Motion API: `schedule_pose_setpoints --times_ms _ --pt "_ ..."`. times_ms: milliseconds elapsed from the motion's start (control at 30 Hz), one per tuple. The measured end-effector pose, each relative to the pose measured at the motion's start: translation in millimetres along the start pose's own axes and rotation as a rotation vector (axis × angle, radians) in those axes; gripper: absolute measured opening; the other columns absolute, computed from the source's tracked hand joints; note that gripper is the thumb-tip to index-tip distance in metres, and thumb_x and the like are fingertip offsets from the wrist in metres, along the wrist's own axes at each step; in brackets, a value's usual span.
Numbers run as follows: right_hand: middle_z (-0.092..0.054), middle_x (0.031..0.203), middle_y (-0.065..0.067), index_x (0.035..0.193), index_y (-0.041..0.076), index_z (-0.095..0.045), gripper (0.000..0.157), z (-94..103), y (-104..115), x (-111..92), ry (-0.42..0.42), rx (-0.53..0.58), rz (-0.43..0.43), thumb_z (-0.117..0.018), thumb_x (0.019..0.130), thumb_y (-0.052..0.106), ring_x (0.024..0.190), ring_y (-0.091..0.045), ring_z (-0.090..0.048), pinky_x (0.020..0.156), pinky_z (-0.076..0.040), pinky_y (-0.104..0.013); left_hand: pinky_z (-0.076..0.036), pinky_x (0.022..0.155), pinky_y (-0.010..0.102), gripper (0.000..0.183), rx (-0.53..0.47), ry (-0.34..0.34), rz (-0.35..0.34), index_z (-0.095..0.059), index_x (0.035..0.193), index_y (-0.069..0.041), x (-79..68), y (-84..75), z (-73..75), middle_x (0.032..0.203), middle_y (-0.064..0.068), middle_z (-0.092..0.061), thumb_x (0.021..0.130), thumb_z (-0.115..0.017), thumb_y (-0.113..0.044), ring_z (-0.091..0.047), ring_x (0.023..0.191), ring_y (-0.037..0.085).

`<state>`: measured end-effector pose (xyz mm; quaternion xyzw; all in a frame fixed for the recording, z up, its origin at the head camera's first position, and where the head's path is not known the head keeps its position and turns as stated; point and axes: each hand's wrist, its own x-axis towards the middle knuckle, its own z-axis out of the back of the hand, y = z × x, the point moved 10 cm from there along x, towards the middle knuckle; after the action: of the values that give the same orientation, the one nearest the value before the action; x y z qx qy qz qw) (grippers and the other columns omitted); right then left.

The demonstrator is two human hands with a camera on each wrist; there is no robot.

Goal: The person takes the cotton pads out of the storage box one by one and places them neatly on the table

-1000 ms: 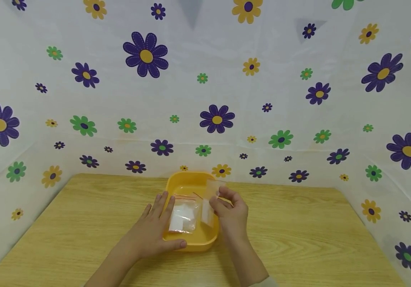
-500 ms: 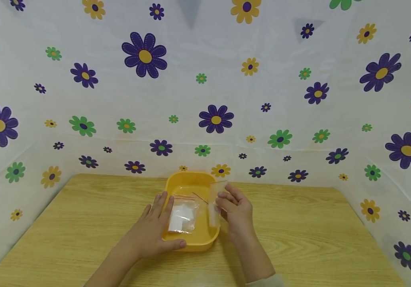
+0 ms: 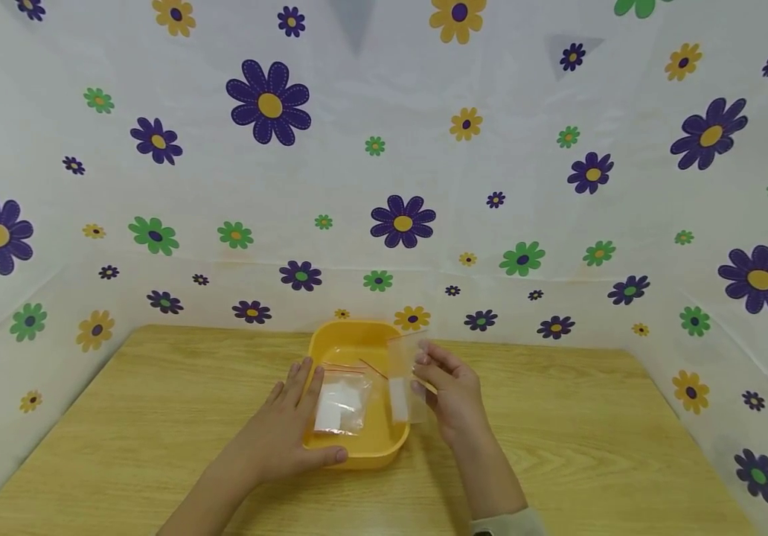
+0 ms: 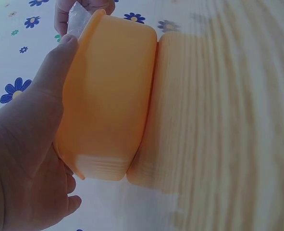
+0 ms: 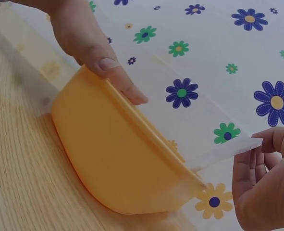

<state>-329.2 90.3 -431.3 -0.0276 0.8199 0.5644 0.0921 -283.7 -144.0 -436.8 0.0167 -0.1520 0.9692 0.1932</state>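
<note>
Pinching clear bag (image 3: 400,394) in fingers of right hand (image 3: 459,398), at rim of yellow bin (image 3: 364,461), near rear edge of surface (image 3: 571,439), touching bin with left hand (image 3: 283,439), fingers apart

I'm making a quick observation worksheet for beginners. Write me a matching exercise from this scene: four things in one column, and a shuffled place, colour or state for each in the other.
Things:
1. left hand
2. right hand
3. tub
4. backdrop

Descriptions:
A. yellow, standing on the wooden table
B. pinching a clear bag
C. white, printed with purple, green and yellow flowers
D. fingers spread, touching the rim of a container

Right pairs: 1-D, 2-B, 3-A, 4-C
</note>
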Motion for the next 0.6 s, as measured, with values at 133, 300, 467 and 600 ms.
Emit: schedule_pose_setpoints --times_ms 133,300,467,600 --pt "-0.066 0.11 -0.003 0.129 0.011 -0.067 0.039 3.0 2.9 0.5 -0.001 -0.01 -0.007 -0.068 0.091 0.001 0.094 -0.016 -0.062 0.079 -0.058 -0.024 -0.014 0.122 0.055 0.126 -0.007 0.003 0.0 -0.009 0.16 -0.005 0.2 -0.3 -0.1 0.167 0.02 0.0 0.075 -0.052 -0.087 -0.002 0.154 0.037" --pt "-0.066 0.111 -0.003 0.128 0.01 -0.067 0.038 7.6 6.9 1.4 -0.006 -0.001 -0.006 -0.068 0.092 0.002 0.096 -0.016 -0.061 0.079 -0.058 -0.023 -0.014 0.122 0.055 0.126 -0.011 0.008 0.005 -0.01 0.16 -0.004 0.4 -0.3 -0.4 0.167 0.02 0.0 0.075 -0.052 -0.087 -0.002 0.154 0.037" --pt "-0.067 0.106 -0.001 0.127 0.009 -0.067 0.036 12.4 10.3 1.8 -0.017 0.025 -0.005 -0.066 0.092 0.002 0.093 -0.015 -0.061 0.078 -0.057 -0.022 -0.015 0.122 0.055 0.126 -0.008 0.002 -0.002 -0.01 0.16 -0.003 0.0 -1.0 0.4 0.167 0.02 -0.001 0.075 -0.053 -0.087 -0.004 0.154 0.038" --pt "-0.067 0.107 -0.001 0.129 0.01 -0.067 0.036 17.4 12.4 2.5 -0.032 0.036 -0.018 -0.065 0.093 0.003 0.095 -0.015 -0.061 0.08 -0.057 -0.023 -0.016 0.122 0.055 0.126 -0.001 -0.011 -0.01 -0.011 0.16 -0.002 -0.1 -1.6 1.6 0.166 0.021 -0.003 0.076 -0.053 -0.087 -0.005 0.153 0.039"
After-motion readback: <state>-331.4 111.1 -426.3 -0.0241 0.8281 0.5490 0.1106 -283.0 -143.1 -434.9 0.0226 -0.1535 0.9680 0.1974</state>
